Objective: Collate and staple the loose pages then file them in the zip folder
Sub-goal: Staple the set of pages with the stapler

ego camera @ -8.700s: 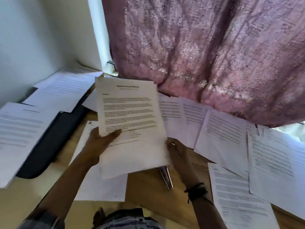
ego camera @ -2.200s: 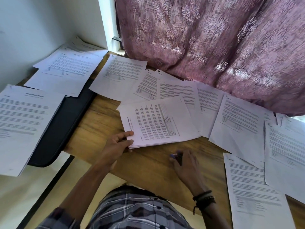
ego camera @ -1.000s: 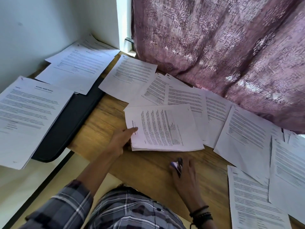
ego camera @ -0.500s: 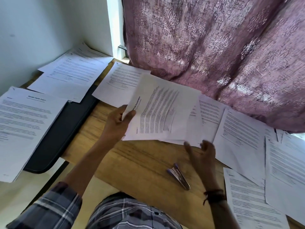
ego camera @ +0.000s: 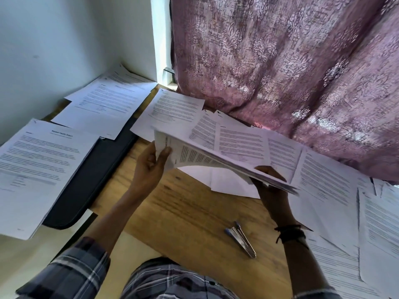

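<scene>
Head view, only cam. Collated stack is held off the wooden desk, tilted, low end to the person's right. Left hand is closed on the stack's near-left corner, thumb on top, fingers under. Right hand supports the stack's far-right end from below, fingers curled round the edge; grip looks firm but partly hidden by paper.

Handling: sheets light, thin, floppy; middle sags between the two holds, edges fan at the right end. Slippery sheet-on-sheet, so likely to shear out of square. Best taken at two opposite corners or both short edges, then tapped square on desk before stapling.

Stapler lies on desk, near side, apart from both hands, untouched. Zip folder, dark, at left, partly under loose pages. More loose pages spread along the curtain.
</scene>
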`<action>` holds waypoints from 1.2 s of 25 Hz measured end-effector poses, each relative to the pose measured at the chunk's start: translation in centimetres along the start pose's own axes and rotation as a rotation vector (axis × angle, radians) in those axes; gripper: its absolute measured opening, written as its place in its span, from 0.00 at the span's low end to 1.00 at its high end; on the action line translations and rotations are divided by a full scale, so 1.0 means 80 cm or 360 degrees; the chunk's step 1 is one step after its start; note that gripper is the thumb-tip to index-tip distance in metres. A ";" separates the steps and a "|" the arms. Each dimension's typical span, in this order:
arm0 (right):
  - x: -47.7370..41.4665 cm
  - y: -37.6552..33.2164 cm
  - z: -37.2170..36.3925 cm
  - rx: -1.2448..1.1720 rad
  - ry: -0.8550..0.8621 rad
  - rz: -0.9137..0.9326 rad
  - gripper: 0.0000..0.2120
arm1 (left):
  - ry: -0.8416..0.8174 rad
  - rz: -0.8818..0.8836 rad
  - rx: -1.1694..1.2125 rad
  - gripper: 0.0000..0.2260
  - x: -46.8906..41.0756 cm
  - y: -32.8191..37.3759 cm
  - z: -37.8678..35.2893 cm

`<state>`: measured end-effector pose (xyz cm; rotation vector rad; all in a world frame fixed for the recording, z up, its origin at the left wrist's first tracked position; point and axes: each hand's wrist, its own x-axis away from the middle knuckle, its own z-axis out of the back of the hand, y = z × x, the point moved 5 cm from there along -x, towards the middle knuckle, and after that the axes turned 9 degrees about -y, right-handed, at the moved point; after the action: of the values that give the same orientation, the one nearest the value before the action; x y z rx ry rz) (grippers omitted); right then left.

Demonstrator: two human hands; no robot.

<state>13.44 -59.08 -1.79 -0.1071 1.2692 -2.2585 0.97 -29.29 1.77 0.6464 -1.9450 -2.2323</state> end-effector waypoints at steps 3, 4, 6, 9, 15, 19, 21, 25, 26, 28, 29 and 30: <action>0.016 0.000 -0.016 -0.0123 -0.0016 -0.0315 0.08 | -0.0006 0.0049 0.0080 0.08 0.014 -0.035 -0.006; 0.019 0.003 -0.020 -0.0089 -0.0037 -0.0336 0.09 | -0.0033 0.0075 0.0094 0.08 0.019 -0.044 -0.012; 0.024 0.003 -0.024 -0.0030 -0.0083 -0.0353 0.12 | -0.0030 0.0123 0.0033 0.09 0.028 -0.051 -0.021; 0.031 0.008 -0.030 -0.0053 -0.0055 -0.0379 0.14 | 0.0002 0.0156 0.0034 0.10 0.034 -0.065 -0.027; 0.055 0.040 -0.059 -0.0271 -0.0010 -0.0514 0.17 | 0.0046 0.0232 0.0084 0.19 0.049 -0.094 -0.031; 0.056 0.044 -0.061 -0.0289 0.0005 -0.0588 0.20 | -0.0017 0.0233 0.0022 0.16 0.047 -0.090 -0.034; 0.038 0.029 -0.045 -0.0257 -0.0007 -0.0506 0.22 | -0.0043 0.0264 -0.0065 0.14 0.038 -0.087 -0.026; 0.014 0.043 -0.006 -0.0359 -0.0173 -0.0674 0.23 | -0.0216 0.0482 -0.0239 0.15 0.020 -0.083 0.000; 0.009 0.053 0.001 -0.0383 -0.0224 -0.0747 0.23 | -0.0277 0.0614 -0.0216 0.15 0.023 -0.085 0.002; 0.003 0.068 0.006 -0.0274 -0.0349 -0.0839 0.23 | -0.0348 0.0925 -0.0060 0.12 0.038 -0.097 -0.001; 0.001 0.069 0.004 -0.0200 -0.0401 -0.0854 0.22 | -0.0358 0.1044 -0.0022 0.12 0.046 -0.102 -0.004; -0.001 0.068 0.001 -0.0132 -0.0422 -0.0866 0.22 | -0.0374 0.1115 -0.0029 0.12 0.052 -0.108 -0.008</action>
<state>15.81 -61.33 -6.16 -0.8445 1.2980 -2.5153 -0.86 -29.88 -7.60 -0.2908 -1.8421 -1.9160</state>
